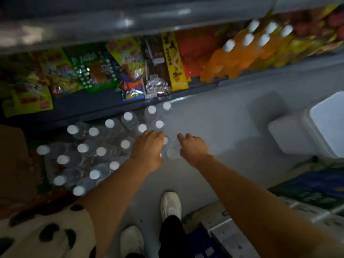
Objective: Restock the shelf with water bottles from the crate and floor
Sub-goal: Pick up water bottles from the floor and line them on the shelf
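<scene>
Standing upright on the grey floor below the lowest shelf, the water bottles form a tight cluster, each with its long axis vertical and its round white cap facing up toward the camera. The bodies are clear, ribbed plastic; motion blur hides finer detail. Part of the cluster at lower left appears to sit in a low pack or crate, but its walls cannot be made out.

The left hand is placed over the right edge of the cluster, palm down, fingers curled over bottle tops; whether they grip a bottle cannot be told. The right hand lies just beside it, fingers bent downward, next to one clear bottle between the two hands; a firm hold cannot be confirmed.

The shelf holds glossy snack packets leaning in a row, and orange drink bottles with white caps at the right. A white rectangular box stands on the floor at far right. Two white shoes are visible at the bottom, and a black-spotted sleeve at lower left.
</scene>
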A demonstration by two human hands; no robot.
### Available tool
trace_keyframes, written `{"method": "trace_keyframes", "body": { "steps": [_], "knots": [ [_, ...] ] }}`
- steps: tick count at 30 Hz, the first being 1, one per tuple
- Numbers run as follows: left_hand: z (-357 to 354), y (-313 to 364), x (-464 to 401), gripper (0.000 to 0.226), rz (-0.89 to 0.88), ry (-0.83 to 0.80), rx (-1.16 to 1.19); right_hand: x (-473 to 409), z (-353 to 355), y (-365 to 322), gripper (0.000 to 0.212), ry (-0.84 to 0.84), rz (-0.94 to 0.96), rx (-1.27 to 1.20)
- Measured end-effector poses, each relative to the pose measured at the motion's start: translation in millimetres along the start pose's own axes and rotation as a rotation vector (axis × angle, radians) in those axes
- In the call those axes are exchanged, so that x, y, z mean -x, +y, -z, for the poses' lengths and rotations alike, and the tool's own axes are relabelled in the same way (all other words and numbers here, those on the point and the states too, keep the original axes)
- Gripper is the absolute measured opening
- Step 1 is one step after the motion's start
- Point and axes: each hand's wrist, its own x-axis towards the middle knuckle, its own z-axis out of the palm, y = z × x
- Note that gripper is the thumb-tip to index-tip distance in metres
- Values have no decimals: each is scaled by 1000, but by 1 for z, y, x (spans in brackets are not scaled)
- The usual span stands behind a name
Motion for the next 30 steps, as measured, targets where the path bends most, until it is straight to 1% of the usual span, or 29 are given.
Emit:
{"method": "trace_keyframes", "body": {
  "steps": [1,4,7,11,12,15,17,20,21,22,24,28,30],
  "knots": [
    [16,4,11,51,-8,11,20,17,25,-1,41,7,20,-8],
    [75,17,50,72,-58,17,79,75,113,-4,41,30,82,-12],
    [146,31,101,79,-90,61,156,141,212,-12,42,59,115,-53],
    [253,43,183,85,-125,162,293,238,352,-35,35,220,207,-76],
    [281,47,205,87,-134,162,321,262,385,-43,36,257,223,-69],
    [354,51,263,85,-232,206,403,330,480,-73,37,385,292,-27],
    [393,49,294,83,-276,263,443,375,538,-97,32,483,351,-14],
    [456,49,346,71,-303,408,445,445,611,-134,20,625,409,33],
    [477,52,368,70,-325,452,452,466,631,-145,14,666,427,40],
    [498,53,389,68,-338,475,450,483,649,-155,16,704,447,37],
    [532,51,420,67,-374,538,437,511,680,-171,31,768,483,-9],
    [593,42,468,53,-363,652,442,550,736,-199,25,872,514,-26],
    [621,36,486,54,-361,711,444,566,761,-211,22,890,563,-39]
  ]
}}
